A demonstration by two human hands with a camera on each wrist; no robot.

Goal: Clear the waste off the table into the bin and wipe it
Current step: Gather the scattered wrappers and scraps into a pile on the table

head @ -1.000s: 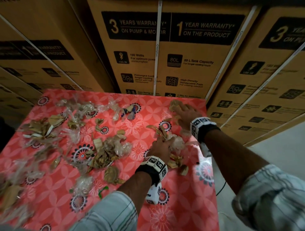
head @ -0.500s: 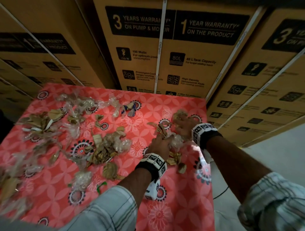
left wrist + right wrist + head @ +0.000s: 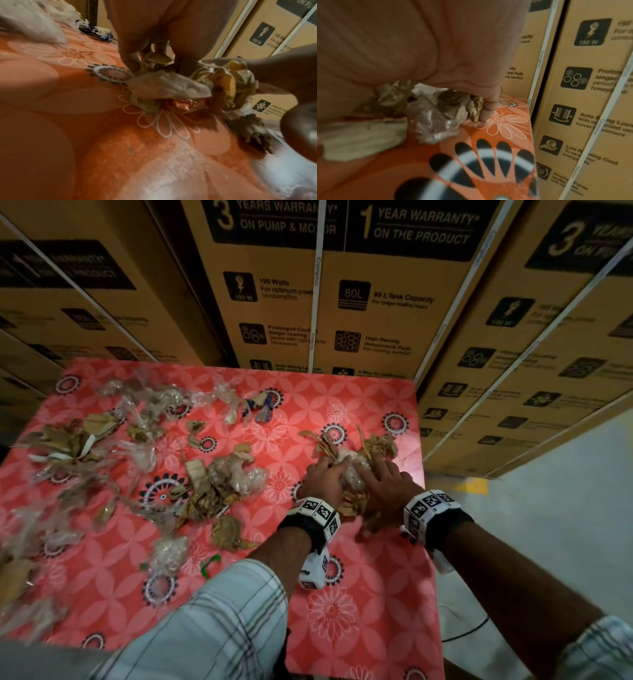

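The table has a red flowered cloth strewn with waste. Near its right edge lies a heap of crumpled brown paper and clear plastic. My left hand grips the heap's left side, and my right hand cups its right side, so the heap is squeezed between them. In the left wrist view my fingers curl down onto the paper and plastic of the heap. The right wrist view shows my palm over the heap and a bent finger touching the cloth. No bin or wiping cloth is in view.
More scraps lie mid-table, at the left and at the back. A green bit sits near the front. Stacked cartons wall the far side. Grey floor lies to the right of the table.
My right hand has pulled back from the far right corner toward my left hand, dragging scraps with it. Both hands now press the heap together.
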